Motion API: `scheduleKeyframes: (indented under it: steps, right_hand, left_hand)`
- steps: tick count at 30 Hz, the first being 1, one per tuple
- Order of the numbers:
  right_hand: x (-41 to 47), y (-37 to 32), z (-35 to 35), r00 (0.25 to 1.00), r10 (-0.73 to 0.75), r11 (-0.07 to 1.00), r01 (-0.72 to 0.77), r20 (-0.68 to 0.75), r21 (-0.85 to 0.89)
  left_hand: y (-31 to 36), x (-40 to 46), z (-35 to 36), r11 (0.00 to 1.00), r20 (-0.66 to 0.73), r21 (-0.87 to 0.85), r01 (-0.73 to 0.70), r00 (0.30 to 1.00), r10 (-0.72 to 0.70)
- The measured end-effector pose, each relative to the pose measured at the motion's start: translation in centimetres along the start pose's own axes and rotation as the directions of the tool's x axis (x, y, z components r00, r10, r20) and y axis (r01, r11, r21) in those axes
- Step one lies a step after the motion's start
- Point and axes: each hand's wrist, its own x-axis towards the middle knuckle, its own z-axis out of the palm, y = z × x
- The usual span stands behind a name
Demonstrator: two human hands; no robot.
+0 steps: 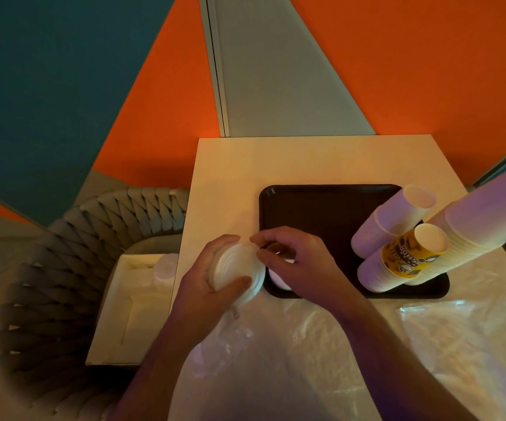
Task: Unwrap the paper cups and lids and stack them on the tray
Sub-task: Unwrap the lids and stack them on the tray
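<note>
While the view looks straight down at the table [224, 177], the far left is taken up by a grey woven chair [72, 238], and on its seat sits a white box [130, 302] with what looks like a small pile of pale lids [164, 270] in its far corner, though it's kinda dim there so can't be sure.

Moving right, the left hand [206, 284] is curled around a stack of white lids [236, 270], thumb on the near edge and fingers wrapped over the far side, held just off the left edge of the tray [312, 208]. The right hand [294, 262] is right next to it, thumb and forefinger pinched together at the far rim of that stack. Looks like it's nipping the wrapper or the top lid, but I honestly can't tell which.

Tucked under the right hand there's another white round thing [279, 278] on the near left corner of the dark tray, probably lids too.

Further right, three cup stacks stand on the tray's right side: a plain white cup stack [391, 220] at the far side, a stack with a yellow printed cup [409, 259] on top nearer, and a taller stack [482, 214] running off to the right.

Crinkly clear plastic wrap [321, 360] is spread over the near part of the table.
</note>
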Motion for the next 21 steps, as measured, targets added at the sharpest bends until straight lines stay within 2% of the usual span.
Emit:
scheduleKeyframes:
  steps: [6, 15, 21]
  right_hand:
    - [-0.6, -0.5, -0.2, 1.000, 0.013, 1.000, -0.013, 0.009, 0.021]
    - [-0.7, -1.0, -0.5, 0.997, 0.074, 0.992, -0.074, -0.002, 0.100]
    - [-0.1, -0.5, -1.1, 0.985, 0.131, 0.982, -0.144, 0.111, 0.125]
  left_hand:
    - [0.2, 0.1, 0.2, 0.997, 0.003, 0.052, -0.050, 0.999, 0.050]
    - [0.4, 0.0, 0.5, 0.999, -0.008, 0.052, -0.011, 1.000, 0.012]
    - [0.6, 0.1, 0.4, 0.999, 0.010, 0.044, 0.006, 1.000, -0.006]
